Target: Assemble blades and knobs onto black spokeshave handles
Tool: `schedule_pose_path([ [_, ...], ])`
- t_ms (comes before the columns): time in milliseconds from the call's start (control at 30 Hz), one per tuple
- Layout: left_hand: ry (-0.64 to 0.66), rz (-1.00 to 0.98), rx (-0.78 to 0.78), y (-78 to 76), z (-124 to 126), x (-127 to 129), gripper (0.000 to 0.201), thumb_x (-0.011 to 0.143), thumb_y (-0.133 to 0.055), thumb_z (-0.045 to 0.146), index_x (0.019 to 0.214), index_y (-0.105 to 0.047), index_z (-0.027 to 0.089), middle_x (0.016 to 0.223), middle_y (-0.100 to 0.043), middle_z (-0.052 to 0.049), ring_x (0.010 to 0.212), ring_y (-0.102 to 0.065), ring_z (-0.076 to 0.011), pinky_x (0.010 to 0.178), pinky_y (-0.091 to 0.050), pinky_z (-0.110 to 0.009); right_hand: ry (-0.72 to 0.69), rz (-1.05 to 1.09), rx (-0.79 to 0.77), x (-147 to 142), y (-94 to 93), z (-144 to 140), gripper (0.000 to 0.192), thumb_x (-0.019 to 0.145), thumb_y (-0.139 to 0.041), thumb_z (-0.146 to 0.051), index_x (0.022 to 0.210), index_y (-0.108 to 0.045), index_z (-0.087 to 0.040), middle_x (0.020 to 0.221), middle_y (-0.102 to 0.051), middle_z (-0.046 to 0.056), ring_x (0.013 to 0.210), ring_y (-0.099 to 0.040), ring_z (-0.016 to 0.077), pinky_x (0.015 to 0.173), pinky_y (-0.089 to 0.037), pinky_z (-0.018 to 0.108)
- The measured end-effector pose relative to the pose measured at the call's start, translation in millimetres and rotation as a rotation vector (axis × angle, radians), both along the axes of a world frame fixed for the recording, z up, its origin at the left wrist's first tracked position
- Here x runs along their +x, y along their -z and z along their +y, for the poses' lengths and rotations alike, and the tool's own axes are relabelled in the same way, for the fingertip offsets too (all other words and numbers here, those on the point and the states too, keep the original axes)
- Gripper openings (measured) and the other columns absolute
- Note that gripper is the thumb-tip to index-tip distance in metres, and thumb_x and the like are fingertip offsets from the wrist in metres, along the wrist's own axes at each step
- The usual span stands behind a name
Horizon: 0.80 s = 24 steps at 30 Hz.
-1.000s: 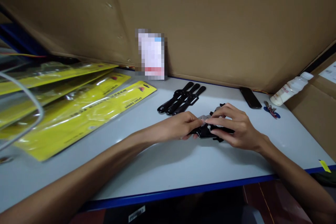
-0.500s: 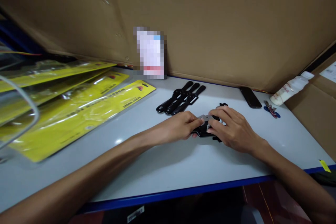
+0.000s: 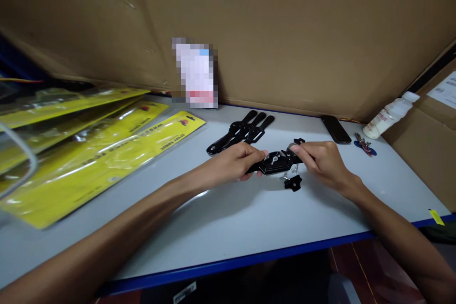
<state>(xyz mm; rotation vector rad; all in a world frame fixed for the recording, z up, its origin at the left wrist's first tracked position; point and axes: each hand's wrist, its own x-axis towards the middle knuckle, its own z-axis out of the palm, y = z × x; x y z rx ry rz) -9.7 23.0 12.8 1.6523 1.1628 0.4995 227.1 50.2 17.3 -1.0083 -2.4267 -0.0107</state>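
Both hands are around a black spokeshave [image 3: 278, 166] held level just above the tabletop. My left hand [image 3: 237, 161] is closed around its left handle, thumb on top. My right hand [image 3: 325, 160] is closed at the right handle, with a flat silver piece [image 3: 292, 147], apparently a blade, at its thumb and fingertips. A small silver screw shows on the body between my hands. On the table just below lie a black notched plate [image 3: 293, 183] and small silver screws [image 3: 285, 177]. Another black plate [image 3: 299, 141] shows behind, partly hidden by my right hand.
Several black spokeshaves [image 3: 245, 129] lie side by side behind my left hand. Yellow blister packs [image 3: 142, 156] cover the left side. A phone [image 3: 336, 129], keys [image 3: 365, 144] and a leaning bottle [image 3: 390, 115] are at the right. A cardboard wall [image 3: 278, 38] closes off the back.
The silver piece has moved from over the spokeshave's middle to its right end with my right hand. My hands are farther apart, uncovering the body and the parts below. The view has shifted slightly.
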Motion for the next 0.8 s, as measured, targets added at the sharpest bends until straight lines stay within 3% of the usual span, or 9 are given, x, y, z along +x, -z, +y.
schedule_pose_path([
  [267, -0.008, 0.0, -0.015, -2.3, -3.0, 4.6, 0.051, 0.089, -0.046, 0.058, 0.063, -0.061, 0.017, 0.041, -0.037, 0.007, 0.039, -0.028, -0.0076, 0.043, -0.024, -0.023, 0.022, -0.165, 0.204, -5.1, 7.1, -4.4, 0.062, 0.107, -0.028, -0.042, 0.062, -0.063, -0.017, 0.056, -0.062, 0.003, 0.049, -0.049, 0.0115, 0.053, -0.021, 0.03],
  [333, -0.147, -0.029, 0.042, -6.0, -2.2, 2.8, 0.049, 0.09, -0.045, 0.056, 0.069, -0.064, 0.016, 0.048, -0.05, 0.003, 0.043, -0.039, -0.0091, 0.044, -0.031, -0.022, 0.101, -0.161, 0.222, -1.5, 6.9, 2.5, 0.063, 0.107, -0.028, -0.044, 0.062, -0.064, -0.017, 0.056, -0.063, 0.003, 0.048, -0.049, 0.0115, 0.052, -0.02, 0.03],
  [400, -0.405, -0.104, 0.156, -11.8, -0.6, -1.5, 0.042, 0.089, -0.048, 0.053, 0.083, -0.067, 0.015, 0.068, -0.064, -0.003, 0.058, -0.054, -0.0131, 0.048, -0.042, -0.023, 0.24, -0.148, 0.217, 5.8, 7.0, 15.6, 0.065, 0.106, -0.027, -0.045, 0.062, -0.065, -0.017, 0.056, -0.064, 0.004, 0.048, -0.05, 0.0122, 0.052, -0.02, 0.03],
  [467, -0.617, -0.184, 0.252, -18.0, 1.4, -7.0, 0.037, 0.087, -0.051, 0.046, 0.094, -0.067, 0.014, 0.083, -0.067, -0.007, 0.074, -0.061, -0.0174, 0.053, -0.049, -0.025, 0.418, -0.131, 0.186, 16.2, 7.9, 32.3, 0.066, 0.106, -0.027, -0.046, 0.064, -0.067, -0.016, 0.058, -0.065, 0.006, 0.051, -0.053, 0.0142, 0.053, -0.02, 0.03],
  [533, -0.712, -0.199, 0.28, -21.8, 3.2, -11.4, 0.031, 0.087, -0.05, 0.04, 0.087, -0.066, 0.013, 0.079, -0.065, -0.006, 0.077, -0.061, -0.0187, 0.053, -0.05, -0.026, 0.552, -0.135, 0.145, 27.9, 10.1, 48.9, 0.065, 0.106, -0.027, -0.047, 0.069, -0.07, -0.016, 0.064, -0.069, 0.008, 0.057, -0.057, 0.0165, 0.054, -0.02, 0.03],
  [667, -0.687, -0.118, 0.284, -18.7, 4.2, -13.9, 0.024, 0.084, -0.052, 0.035, 0.077, -0.065, 0.016, 0.065, -0.061, -0.001, 0.063, -0.057, -0.0166, 0.053, -0.048, -0.027, 0.671, -0.188, 0.094, 46.2, 18.0, 71.8, 0.061, 0.106, -0.028, -0.046, 0.084, -0.075, -0.015, 0.075, -0.072, 0.011, 0.065, -0.062, 0.0197, 0.056, -0.025, 0.028],
  [800, -0.563, 0.066, 0.408, -9.1, 1.6, -15.6, 0.019, 0.084, -0.053, 0.03, 0.091, -0.066, 0.019, 0.055, -0.056, 0.004, 0.054, -0.05, -0.0145, 0.055, -0.04, -0.026, 0.711, -0.241, 0.045, 54.6, 25.7, 82.1, 0.058, 0.106, -0.029, -0.045, 0.091, -0.077, -0.016, 0.081, -0.074, 0.012, 0.068, -0.064, 0.0199, 0.057, -0.029, 0.028],
])
